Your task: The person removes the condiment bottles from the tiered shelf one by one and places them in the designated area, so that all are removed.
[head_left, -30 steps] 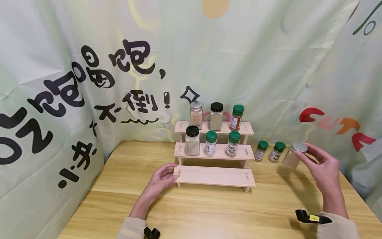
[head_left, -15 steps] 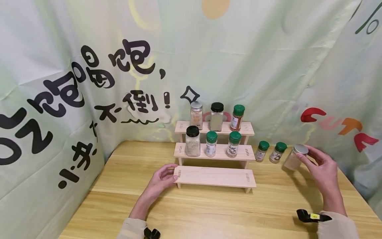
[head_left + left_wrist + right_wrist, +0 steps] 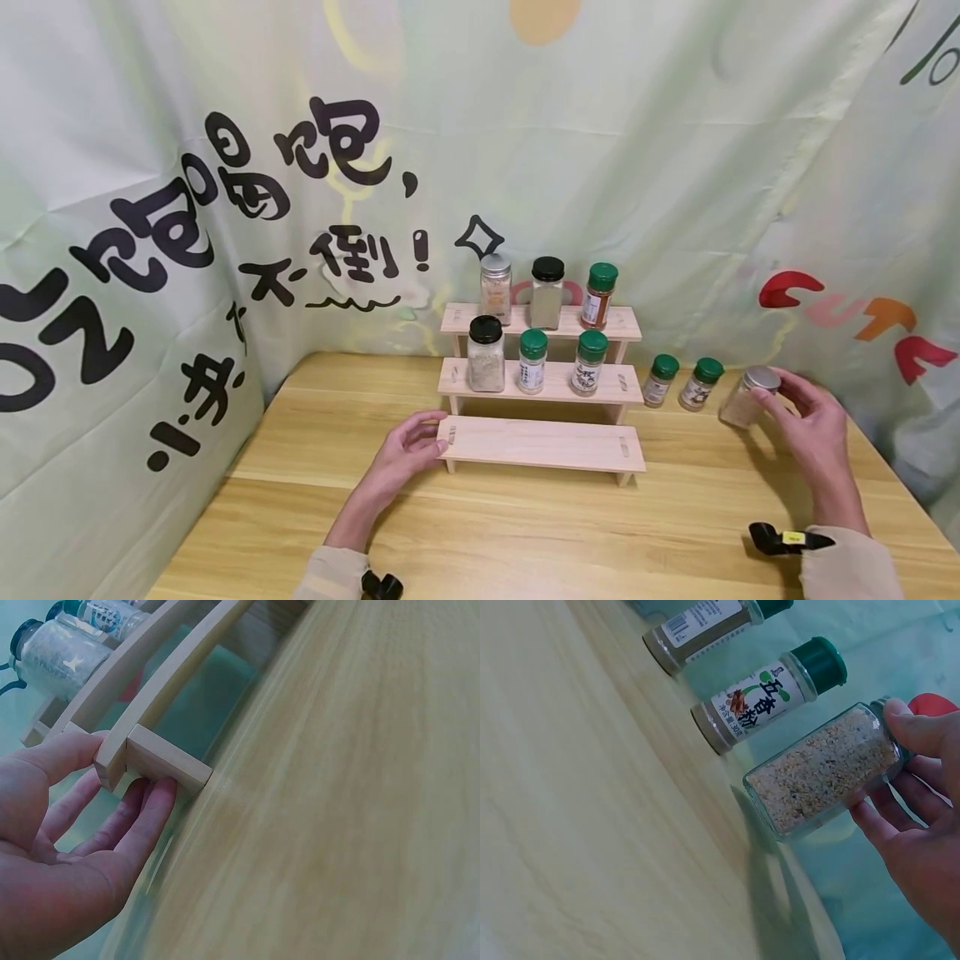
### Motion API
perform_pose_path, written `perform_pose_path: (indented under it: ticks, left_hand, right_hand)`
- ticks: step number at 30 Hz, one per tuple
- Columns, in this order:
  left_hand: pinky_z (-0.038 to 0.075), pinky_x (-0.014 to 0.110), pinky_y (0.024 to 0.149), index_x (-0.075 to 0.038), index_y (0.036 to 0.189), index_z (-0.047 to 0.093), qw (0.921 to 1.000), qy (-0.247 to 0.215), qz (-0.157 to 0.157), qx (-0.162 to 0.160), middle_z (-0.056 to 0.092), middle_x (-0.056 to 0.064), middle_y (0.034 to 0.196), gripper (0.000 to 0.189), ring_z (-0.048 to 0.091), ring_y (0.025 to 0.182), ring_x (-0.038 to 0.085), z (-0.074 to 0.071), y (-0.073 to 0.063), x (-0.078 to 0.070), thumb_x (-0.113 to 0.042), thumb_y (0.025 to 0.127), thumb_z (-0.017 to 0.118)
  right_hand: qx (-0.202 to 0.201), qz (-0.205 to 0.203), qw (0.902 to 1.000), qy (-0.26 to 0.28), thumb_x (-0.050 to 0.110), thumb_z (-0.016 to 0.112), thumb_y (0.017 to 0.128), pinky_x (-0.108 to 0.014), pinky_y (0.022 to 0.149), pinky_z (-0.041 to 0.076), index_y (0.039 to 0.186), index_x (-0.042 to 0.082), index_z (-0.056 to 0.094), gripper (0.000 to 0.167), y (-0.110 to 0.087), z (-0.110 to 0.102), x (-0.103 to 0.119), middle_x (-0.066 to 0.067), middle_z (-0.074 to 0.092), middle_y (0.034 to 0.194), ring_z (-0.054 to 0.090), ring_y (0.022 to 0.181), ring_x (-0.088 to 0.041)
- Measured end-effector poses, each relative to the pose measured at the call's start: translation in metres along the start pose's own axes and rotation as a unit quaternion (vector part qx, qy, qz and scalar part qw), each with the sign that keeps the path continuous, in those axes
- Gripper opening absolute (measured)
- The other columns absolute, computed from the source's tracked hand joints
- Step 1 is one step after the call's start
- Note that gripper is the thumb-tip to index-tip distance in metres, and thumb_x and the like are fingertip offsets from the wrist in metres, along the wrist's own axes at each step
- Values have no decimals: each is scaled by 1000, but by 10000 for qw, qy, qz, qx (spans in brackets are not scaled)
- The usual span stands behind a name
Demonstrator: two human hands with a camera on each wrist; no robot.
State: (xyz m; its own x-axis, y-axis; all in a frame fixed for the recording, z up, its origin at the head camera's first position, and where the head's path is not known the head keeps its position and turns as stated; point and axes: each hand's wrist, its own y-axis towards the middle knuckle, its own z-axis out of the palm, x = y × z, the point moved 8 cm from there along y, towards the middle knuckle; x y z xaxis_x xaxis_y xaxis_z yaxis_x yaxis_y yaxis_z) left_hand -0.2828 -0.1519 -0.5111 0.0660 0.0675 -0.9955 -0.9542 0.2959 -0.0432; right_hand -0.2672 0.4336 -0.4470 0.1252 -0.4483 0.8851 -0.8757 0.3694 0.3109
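Observation:
My right hand (image 3: 813,429) holds a glass spice jar (image 3: 825,769) with a silver lid by its upper part, thumb at the lid's edge. Coarse beige grains fill the jar. Its base is at or just above the table; which, I cannot tell. On the left, my left hand (image 3: 408,454) grips the end of the lowest shelf of a three-step wooden rack (image 3: 540,442). In the left wrist view, the thumb (image 3: 71,754) lies at the board's end and the fingertips (image 3: 161,799) touch the leg. No jar stands on that lowest step.
Two green-capped spice bottles, one (image 3: 660,382) by the rack and another (image 3: 701,385) nearer the jar, stand on the table (image 3: 525,533). Jars fill the upper steps, including a black-lidded jar (image 3: 486,354) and a red spice bottle (image 3: 598,297). A printed curtain (image 3: 637,167) hangs behind.
The silver-lidded jar has moved slightly right and down with my right hand, away from the green-capped bottles. My left hand keeps its place on the rack.

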Motion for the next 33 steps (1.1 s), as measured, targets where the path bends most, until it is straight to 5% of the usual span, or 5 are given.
perform_pose_path:
  ticks: [6, 15, 21, 33]
  left_hand:
    - [60, 43, 93, -3, 145, 51, 10000, 16, 15, 30, 57, 25, 136, 56, 65, 115, 29, -1, 0, 0, -4, 93, 74]
    - [60, 43, 92, -4, 144, 52, 10000, 17, 54, 27, 58, 24, 135, 56, 65, 115, 30, -3, 1, 0, -3, 93, 74]
    - [61, 42, 91, -2, 144, 52, 9999, 66, 111, 3, 59, 25, 133, 56, 65, 114, 29, -2, 1, 1, -1, 92, 73]
    - [60, 42, 93, 0, 145, 51, 9998, 54, 161, 71, 57, 26, 135, 56, 65, 114, 29, -2, 3, 2, 0, 93, 72]
  right_hand:
    - [191, -69, 9998, -5, 18, 66, 102, 0, 99, 35, 150, 9, 53, 51, 4, 5, -5, 24, 53, 125, 45, 119, 10]
    - [483, -353, 9982, 50, 19, 60, 105, 3, 84, 41, 154, 10, 46, 52, 11, 16, -8, 25, 51, 126, 46, 113, 13]
    - [454, -663, 9967, 98, 14, 57, 106, 1, 87, 41, 154, 5, 45, 50, 15, 21, -7, 22, 52, 129, 47, 115, 11]
    - [510, -483, 9975, 71, 17, 51, 108, 0, 99, 35, 160, 14, 36, 54, 14, 18, -8, 11, 45, 151, 40, 131, 8]
